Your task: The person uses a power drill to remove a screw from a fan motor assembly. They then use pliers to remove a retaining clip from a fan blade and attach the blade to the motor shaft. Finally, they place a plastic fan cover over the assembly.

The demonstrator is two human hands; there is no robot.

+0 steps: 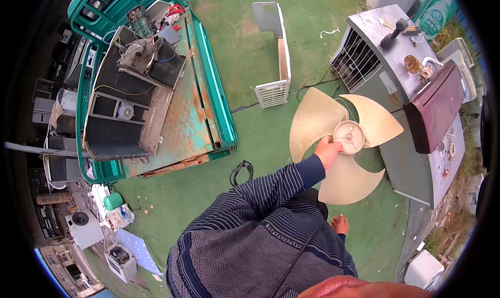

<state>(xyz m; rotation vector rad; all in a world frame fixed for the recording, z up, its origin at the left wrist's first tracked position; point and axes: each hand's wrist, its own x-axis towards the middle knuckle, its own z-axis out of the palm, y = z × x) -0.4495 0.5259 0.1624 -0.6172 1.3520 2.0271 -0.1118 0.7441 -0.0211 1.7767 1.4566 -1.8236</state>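
Note:
My left hand (328, 151) reaches across to the right and grips a large cream plastic fan blade (350, 178) at its round hub. The fan has three broad blades and hangs over the green floor, close to a grey workbench. Low beside my body is my right hand (340, 224), partly hidden by my sleeve. Its fingers are a little apart with nothing in them.
At the left, a rusty green cart bed (200, 126) carries a grey appliance casing (151, 126). A white panel (281, 58) stands on the floor ahead. On the workbench (383, 37) at the right lie a black-handled tool (394, 33) and a maroon case (435, 108).

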